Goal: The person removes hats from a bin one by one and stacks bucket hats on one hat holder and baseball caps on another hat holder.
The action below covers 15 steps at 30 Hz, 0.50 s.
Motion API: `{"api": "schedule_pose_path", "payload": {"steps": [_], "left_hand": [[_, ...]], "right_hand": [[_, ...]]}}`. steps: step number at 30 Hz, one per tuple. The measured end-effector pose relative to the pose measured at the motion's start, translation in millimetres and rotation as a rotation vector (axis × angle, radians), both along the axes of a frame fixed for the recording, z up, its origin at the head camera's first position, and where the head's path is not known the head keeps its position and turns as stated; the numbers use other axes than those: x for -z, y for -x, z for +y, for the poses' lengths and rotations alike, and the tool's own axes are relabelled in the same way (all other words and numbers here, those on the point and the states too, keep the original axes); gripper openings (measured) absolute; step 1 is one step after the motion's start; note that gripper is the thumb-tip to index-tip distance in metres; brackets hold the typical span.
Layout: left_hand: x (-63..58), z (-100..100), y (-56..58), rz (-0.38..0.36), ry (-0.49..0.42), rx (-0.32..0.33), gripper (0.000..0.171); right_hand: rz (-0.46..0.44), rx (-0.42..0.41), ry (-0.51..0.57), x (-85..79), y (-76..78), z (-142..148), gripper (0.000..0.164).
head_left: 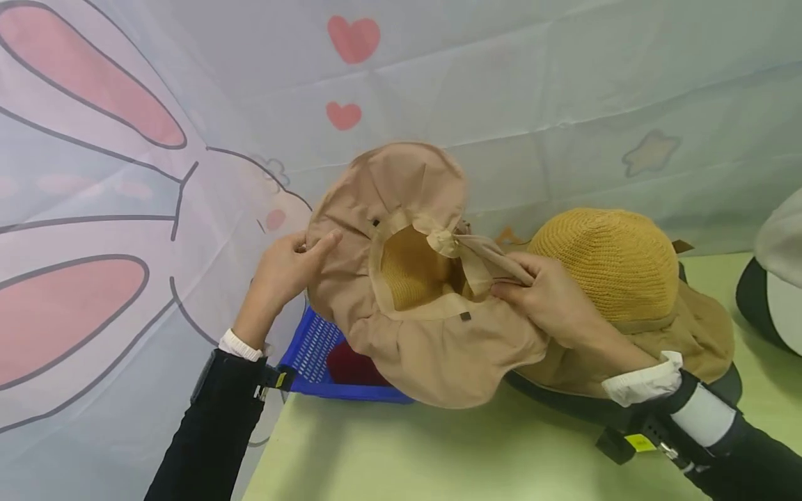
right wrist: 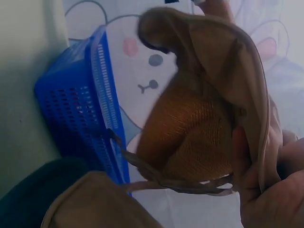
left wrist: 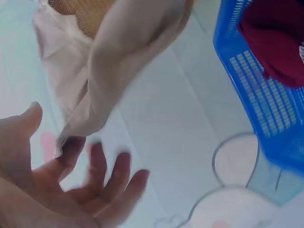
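Note:
A beige sun hat [head_left: 426, 362] with a wide floppy brim and a yellow woven crown is held up with its inside facing the head camera. My right hand [head_left: 554, 299] pinches a folded part of the brim beside the opening; in the right wrist view, the thumb and fingers lie on either side of the cloth. At the brim's other side is my left hand [head_left: 285, 271]. In the left wrist view, that hand's fingers [left wrist: 126, 178] are spread, the thumb stands apart, and the index finger touches the brim's edge.
A blue plastic basket [head_left: 351, 393] with a dark red cloth item [head_left: 351, 365] inside stands behind the hat. On the right, a yellow knitted-crown hat [head_left: 604, 261] rests on a dark-brimmed one [head_left: 564, 396]. A white and black hat [head_left: 780, 278] lies farther right on the green table [head_left: 438, 452].

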<state>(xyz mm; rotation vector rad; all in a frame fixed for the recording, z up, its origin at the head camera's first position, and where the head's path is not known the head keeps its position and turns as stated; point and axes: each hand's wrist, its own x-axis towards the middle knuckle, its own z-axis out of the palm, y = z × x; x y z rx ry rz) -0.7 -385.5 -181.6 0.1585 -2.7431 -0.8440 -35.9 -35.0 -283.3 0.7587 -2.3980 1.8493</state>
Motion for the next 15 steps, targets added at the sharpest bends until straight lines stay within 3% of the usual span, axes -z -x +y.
{"api": "schedule_pose_path", "payload": {"steps": [1, 5, 7, 10, 12, 15], "left_hand": [[-0.8, 2, 1.4, -0.006, 0.028, -0.004, 0.066], [0.7, 11, 8.4, 0.063, -0.047, -0.04, 0.063], [0.2, 14, 10.9, 0.096, -0.039, -0.041, 0.06], [-0.7, 18, 13.2, 0.153, -0.036, -0.07, 0.052], [-0.2, 20, 12.2, 0.245, -0.096, -0.115, 0.051], [1.3, 21, 10.2, 0.424, -0.283, -0.163, 0.052]], "right_hand": [[-0.012, -0.021, -0.001, -0.4, 1.4, 3, 0.019], [-0.028, -0.097, -0.047, 0.1, 3.9, 9, 0.01], [-0.026, -0.12, -0.08, -0.6, 3.5, 10, 0.009], [-0.1, -0.125, -0.054, -2.9, -1.7, 11, 0.028], [-0.25, -0.155, 0.124, -2.7, -8.7, 12, 0.04], [-0.45, -0.235, 0.579, 4.0, -22.1, 11, 0.038]]}}
